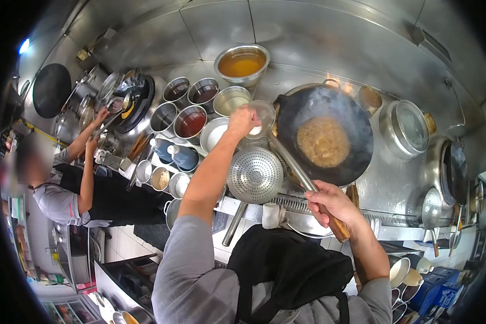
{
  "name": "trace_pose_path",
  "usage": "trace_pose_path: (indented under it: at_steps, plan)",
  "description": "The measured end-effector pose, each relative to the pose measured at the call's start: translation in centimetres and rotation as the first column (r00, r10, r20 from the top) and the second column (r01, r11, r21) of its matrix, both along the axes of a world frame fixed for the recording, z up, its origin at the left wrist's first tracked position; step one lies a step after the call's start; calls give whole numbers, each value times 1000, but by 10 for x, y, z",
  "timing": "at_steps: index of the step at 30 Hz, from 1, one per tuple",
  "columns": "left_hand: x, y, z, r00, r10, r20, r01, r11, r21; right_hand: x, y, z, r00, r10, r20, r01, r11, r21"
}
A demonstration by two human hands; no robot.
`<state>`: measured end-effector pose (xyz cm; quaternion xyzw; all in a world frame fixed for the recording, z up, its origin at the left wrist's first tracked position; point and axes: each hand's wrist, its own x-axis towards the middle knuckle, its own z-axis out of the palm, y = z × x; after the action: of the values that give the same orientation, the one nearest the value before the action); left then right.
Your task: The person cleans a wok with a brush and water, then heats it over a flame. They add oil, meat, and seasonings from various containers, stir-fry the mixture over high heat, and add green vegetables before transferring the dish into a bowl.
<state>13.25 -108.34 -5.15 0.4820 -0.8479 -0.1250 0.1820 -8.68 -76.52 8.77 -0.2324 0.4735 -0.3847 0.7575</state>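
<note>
A steel ladle (265, 112) has its bowl beside the wok's left rim, and its long handle slopes down to a wooden grip. My right hand (332, 205) is closed around this handle near the wooden end. Above the ladle bowl is my left hand (243, 122), its fingers pinched together; what they hold, if anything, is hidden. Something white shows in the ladle just below those fingertips. A black wok (291, 151) with steaming, bubbling brown liquid (323, 141) sits on the stove. Near my left forearm lies a perforated strainer (255, 175), its handle pointing toward me.
Several seasoning pots stand left, including one of dark red sauce (190, 124). A bowl of amber liquid (242, 63) is behind them. Two dark squeeze bottles (182, 157) stand nearer. A co-worker (65, 183) handles utensils at another wok, left. A lidded pot (405, 129) stands right.
</note>
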Motion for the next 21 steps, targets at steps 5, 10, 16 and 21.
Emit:
trace_pose_path:
  at_steps: [5, 10, 16, 21]
  plan:
    - [4, 17, 13, 996, -21, 81, 34, 988, -153, -2, 3, 2, 1000, 3, 17, -3, 1000, 8]
    - [39, 10, -19, 963, -3, -268, -31, 992, -122, -3, -1, 0, 999, 4, 40, -4, 1000, 9]
    - [98, -3, -119, 938, 298, 174, -318, 942, 102, 2, -2, 3, 1000, -22, -15, 23, 998, 51]
    - [97, -25, -149, 878, 211, 430, -320, 926, 199, 6, -2, 8, 998, -54, -36, 57, 993, 100]
